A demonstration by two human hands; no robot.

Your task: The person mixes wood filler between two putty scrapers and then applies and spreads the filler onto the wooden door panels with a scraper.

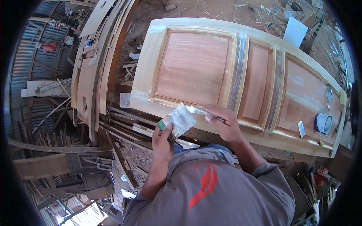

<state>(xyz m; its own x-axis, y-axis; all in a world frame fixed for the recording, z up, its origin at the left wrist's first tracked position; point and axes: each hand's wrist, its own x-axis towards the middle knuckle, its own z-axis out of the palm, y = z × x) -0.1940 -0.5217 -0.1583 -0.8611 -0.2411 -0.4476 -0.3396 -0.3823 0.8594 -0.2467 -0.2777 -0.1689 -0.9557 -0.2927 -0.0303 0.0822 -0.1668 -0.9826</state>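
Observation:
My left hand (162, 140) grips a flat, roughly square board (181, 121) smeared with white paste, its near corner green. My right hand (225, 123) is closed round a slim putty knife (201, 109), whose whitened tip meets the board's right edge. Both hands are above the near edge of a large panelled wooden door (142, 75) lying flat. Pale filler marks run along its mouldings and joints. At the door's right end stand an opened tin (320, 123) with a dark blue label and a round lid (329, 92). A small white packet or card (301, 129) is beside the tin.
Long boards and sheets (88, 75) are stacked at the left. Wood offcuts (130, 69) and shavings litter the dirt floor. A white sheet (295, 31) stands beyond the door's far edge. Timber frames (41, 165) fill the lower left.

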